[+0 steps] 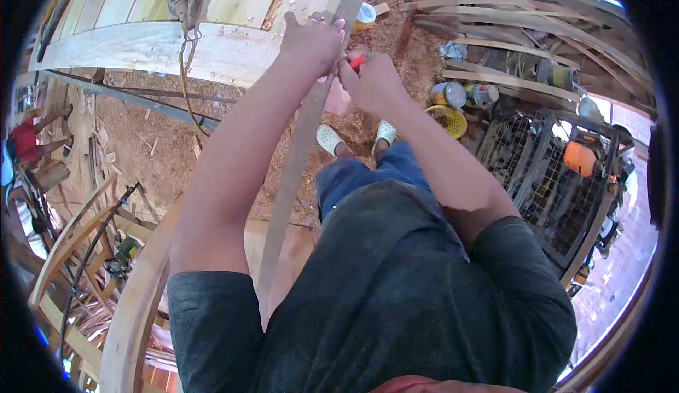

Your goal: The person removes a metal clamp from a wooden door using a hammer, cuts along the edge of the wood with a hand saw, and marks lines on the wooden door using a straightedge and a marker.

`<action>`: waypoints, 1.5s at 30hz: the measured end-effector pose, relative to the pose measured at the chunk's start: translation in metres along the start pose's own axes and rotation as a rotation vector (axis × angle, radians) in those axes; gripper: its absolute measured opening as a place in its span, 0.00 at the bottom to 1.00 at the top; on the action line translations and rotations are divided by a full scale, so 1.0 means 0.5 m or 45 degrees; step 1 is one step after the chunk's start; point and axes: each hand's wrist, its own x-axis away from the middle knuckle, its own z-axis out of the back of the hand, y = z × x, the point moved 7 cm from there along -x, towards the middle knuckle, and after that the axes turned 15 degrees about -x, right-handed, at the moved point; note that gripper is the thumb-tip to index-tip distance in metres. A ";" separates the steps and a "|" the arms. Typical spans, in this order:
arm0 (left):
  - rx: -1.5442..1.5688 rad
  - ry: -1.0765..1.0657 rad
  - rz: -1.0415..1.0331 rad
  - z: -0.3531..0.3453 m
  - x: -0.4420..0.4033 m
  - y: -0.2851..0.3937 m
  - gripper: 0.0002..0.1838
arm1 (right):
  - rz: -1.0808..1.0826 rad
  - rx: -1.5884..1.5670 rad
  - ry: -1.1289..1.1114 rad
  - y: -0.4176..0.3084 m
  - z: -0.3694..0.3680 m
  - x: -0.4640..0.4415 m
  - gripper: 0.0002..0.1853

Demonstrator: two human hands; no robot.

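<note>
A long narrow grey-brown strip (296,159) runs from the top of the view down past my body. My left hand (311,45) lies on its upper part, fingers curled over its edge at the end of a wide pale board (233,50). Close beside it on the right, my right hand (371,85) is closed round a small tool with a red handle (357,62). The tool's tip, near the strip and my left fingers, is too small to make out.
Paint cans (449,94) and a yellow basket (453,120) stand right of my feet, by a metal grille (544,174). Curved planks (523,21) are piled upper right. A cable (185,82) hangs at the left. Part of another person (27,138) shows far left.
</note>
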 end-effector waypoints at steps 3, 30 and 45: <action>-0.022 -0.028 -0.033 -0.010 -0.003 0.004 0.26 | 0.118 0.164 0.207 0.010 0.053 -0.068 0.13; 0.000 -0.072 0.022 -0.008 -0.001 0.003 0.26 | 0.416 -0.216 -0.364 0.081 -0.146 0.149 0.10; -0.204 -0.255 -0.014 0.021 -0.001 0.014 0.39 | 0.753 -0.269 0.116 0.049 0.169 -0.107 0.12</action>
